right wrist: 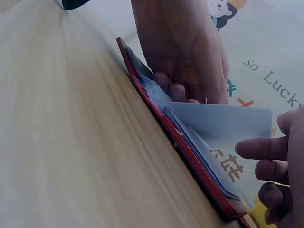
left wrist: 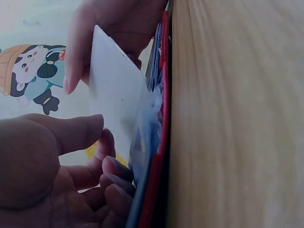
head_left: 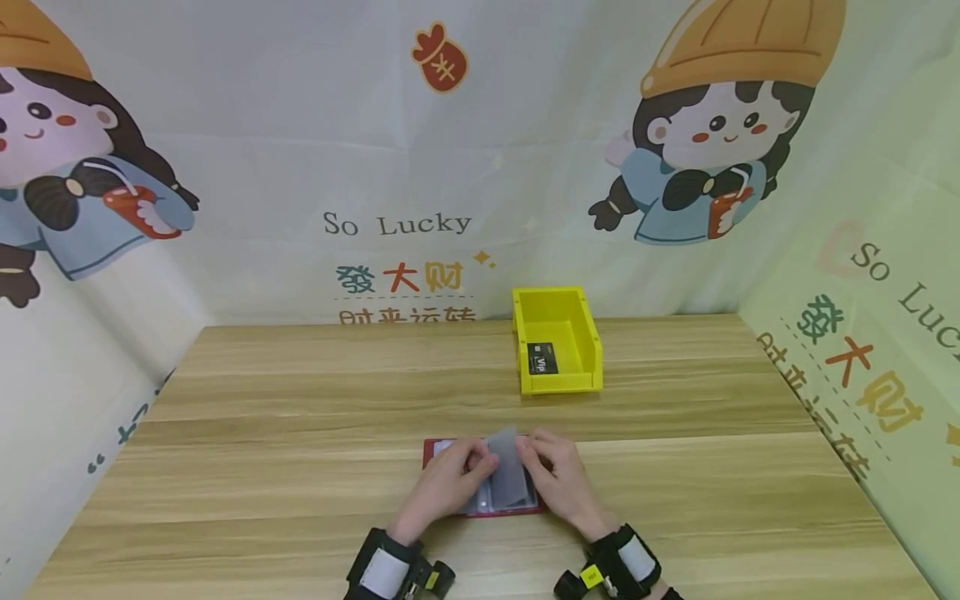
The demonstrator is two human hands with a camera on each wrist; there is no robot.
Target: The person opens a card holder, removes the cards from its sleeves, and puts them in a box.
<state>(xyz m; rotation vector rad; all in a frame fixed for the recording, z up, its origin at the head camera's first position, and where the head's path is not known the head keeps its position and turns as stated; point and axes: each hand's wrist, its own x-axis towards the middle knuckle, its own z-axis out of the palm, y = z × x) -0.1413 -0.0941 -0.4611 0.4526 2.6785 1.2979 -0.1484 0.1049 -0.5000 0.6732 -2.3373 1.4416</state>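
A red card holder (head_left: 534, 510) lies spread on the table with clear sleeves inside. One translucent sleeve page (head_left: 508, 473) stands raised between the two hands; it also shows in the left wrist view as a pale sheet (left wrist: 114, 80) and in the right wrist view (right wrist: 228, 121). My left hand (head_left: 447, 482) has its fingers bent over the left side of the holder, its thumb and index finger pinching the page's edge. At the page's other side is my right hand (head_left: 562, 483), its fingers loosely bent beside the upper corner; contact there is unclear.
A yellow bin (head_left: 562, 383) stands behind the holder, slightly to the right, near the back edge of the wooden table (head_left: 300, 392). A black card (head_left: 542, 358) marked "Vip" lies in it. Printed cloth (head_left: 262, 167) hangs behind and at both sides.
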